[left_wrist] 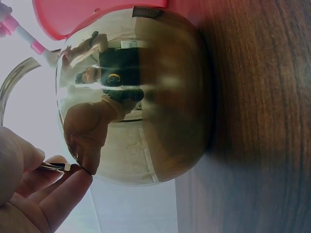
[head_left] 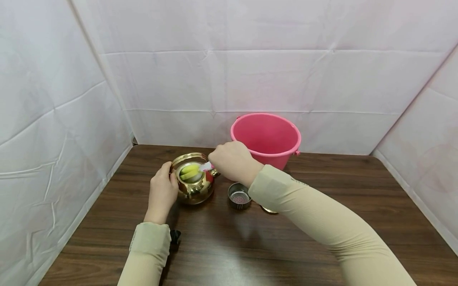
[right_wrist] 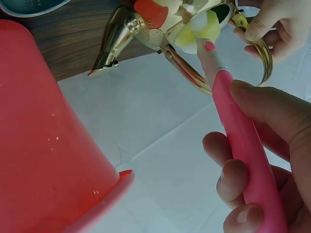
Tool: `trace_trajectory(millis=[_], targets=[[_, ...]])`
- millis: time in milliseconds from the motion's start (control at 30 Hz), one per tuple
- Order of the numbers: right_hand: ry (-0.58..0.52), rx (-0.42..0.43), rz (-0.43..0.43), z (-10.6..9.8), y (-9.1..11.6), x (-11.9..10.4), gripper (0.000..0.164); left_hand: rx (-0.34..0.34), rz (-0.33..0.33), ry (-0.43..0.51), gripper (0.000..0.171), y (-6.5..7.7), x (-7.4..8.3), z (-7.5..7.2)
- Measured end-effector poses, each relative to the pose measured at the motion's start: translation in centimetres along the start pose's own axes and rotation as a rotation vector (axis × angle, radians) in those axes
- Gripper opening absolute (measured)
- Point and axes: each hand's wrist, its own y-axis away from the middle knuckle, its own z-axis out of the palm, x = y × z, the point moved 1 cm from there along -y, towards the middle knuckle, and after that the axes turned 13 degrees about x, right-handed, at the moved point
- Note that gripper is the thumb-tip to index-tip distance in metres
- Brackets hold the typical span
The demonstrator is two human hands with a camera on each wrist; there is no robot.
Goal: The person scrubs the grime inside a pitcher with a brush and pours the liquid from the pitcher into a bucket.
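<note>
Gold-coloured polished metal was seen left of centre in the head view, where a round kettle (head_left: 195,194) was set upright on the dark brown wood-grain desk (head_left: 214,254). Its curved metal handle (right_wrist: 266,53) was gripped by the left hand (head_left: 163,188), thumb and fingers being closed about it. By the right hand (head_left: 234,163) a slim pink-handled tool (right_wrist: 245,136) with a yellow-and-white head was held, the fingers being wrapped round its grip.

The coming move was judged to turn on one relation: the tool's head was placed in the kettle's round mouth, and its long axis was directed, in the head view, from the right hand leftward and slightly down to that opening. The kettle was thus found to the left of the right hand, which was set apart from its body; the left hand was the nearer. How deep the head was sunk could not be told.

To the right of the kettle a small, round, perforated metal strainer (head_left: 239,196) was placed. Above it, right of centre in the frame, a pink plastic bucket (head_left: 266,137) was stood, its near rim partly covered by the right hand.
</note>
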Motion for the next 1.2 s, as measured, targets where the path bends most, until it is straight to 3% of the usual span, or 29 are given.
trace_trajectory(millis=[433, 733, 1200], targets=[[0.017, 0.026, -0.041, -0.3, 0.0, -0.2, 0.019, -0.018, -0.018, -0.005, 0.028, 0.0, 0.0, 0.3], [0.05, 0.012, -0.104, -0.8, 0.2, -0.4, 0.019, 0.008, -0.011, 0.011, 0.027, 0.0, 0.2, 0.3], [0.084, 0.075, -0.147, -1.2, 0.7, -0.6, 0.017, 0.004, -0.015, 0.01, 0.026, 0.1, 0.2, 0.3]])
